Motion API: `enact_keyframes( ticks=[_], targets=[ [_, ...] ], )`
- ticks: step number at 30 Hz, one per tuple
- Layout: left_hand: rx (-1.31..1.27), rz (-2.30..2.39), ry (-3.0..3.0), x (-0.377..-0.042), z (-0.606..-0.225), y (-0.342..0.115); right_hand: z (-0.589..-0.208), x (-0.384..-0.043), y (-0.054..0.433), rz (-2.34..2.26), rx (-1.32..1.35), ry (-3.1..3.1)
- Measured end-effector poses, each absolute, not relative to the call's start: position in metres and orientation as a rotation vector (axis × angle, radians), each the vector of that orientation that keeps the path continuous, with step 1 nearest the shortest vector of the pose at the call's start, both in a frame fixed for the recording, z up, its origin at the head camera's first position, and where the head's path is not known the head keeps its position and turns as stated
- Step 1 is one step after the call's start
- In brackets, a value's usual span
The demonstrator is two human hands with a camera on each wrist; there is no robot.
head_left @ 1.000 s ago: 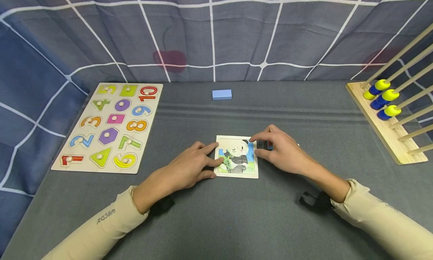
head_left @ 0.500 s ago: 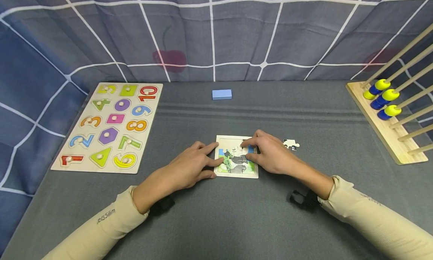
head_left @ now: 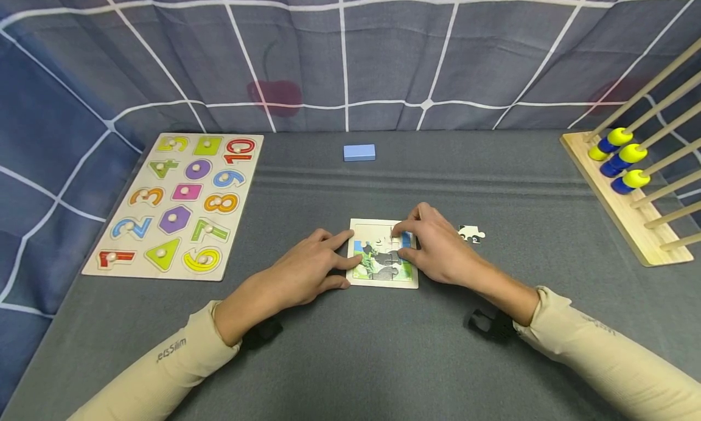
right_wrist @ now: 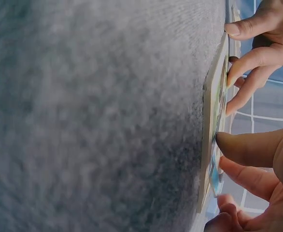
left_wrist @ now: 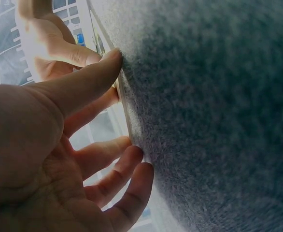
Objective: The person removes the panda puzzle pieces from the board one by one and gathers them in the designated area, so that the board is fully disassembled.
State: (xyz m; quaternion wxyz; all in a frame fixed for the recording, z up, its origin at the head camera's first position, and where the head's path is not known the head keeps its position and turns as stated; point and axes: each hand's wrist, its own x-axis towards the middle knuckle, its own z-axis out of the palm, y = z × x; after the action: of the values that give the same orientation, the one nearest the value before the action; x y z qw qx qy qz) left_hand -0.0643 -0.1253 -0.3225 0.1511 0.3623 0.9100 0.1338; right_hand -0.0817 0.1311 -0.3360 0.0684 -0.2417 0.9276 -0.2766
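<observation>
A small square panda puzzle [head_left: 382, 283] in a pale wooden frame lies flat on the dark cloth. My left hand [head_left: 303, 272] rests fingertips on its left side, fingers spread; the left wrist view shows the thumb [left_wrist: 88, 82] at the board's edge. Over the puzzle's upper right part, my right hand [head_left: 440, 247] pinches a puzzle piece with blue on it [right_wrist: 214, 180] between thumb and finger. That piece stands tilted against the board in the right wrist view. The right hand hides part of the picture. To its right lies a loose black-and-white puzzle piece [head_left: 471, 233].
A number-and-shape peg board [head_left: 164, 269] lies at the left. Behind the puzzle sits a blue block [head_left: 359, 153]. A wooden bead rack [head_left: 638, 226] with yellow and blue beads stands at the right. A checked curtain [head_left: 383, 56] hangs along the back of the table.
My right hand has moved left from the puzzle's right edge onto its upper right part, uncovering the loose black-and-white piece. More blue now shows between its fingers. The left hand stays put.
</observation>
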Motion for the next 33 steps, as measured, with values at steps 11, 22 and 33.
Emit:
enact_keyframes(
  ticks=[11,22,33],
  targets=[
    [1.016,0.377,2.608,-0.0647,-0.323,-0.1247,-0.3373,-0.0802,0.1317,-0.816,-0.775,2.828],
    [1.032,0.373,2.615,-0.0643,-0.3227,-0.1251,-0.3369,-0.0798,0.1353,-0.904,-0.72,2.815],
    [1.019,0.383,2.612,-0.0643,-0.323,-0.1242,-0.3348,-0.0814,0.135,-0.849,-0.721,2.85]
  ],
)
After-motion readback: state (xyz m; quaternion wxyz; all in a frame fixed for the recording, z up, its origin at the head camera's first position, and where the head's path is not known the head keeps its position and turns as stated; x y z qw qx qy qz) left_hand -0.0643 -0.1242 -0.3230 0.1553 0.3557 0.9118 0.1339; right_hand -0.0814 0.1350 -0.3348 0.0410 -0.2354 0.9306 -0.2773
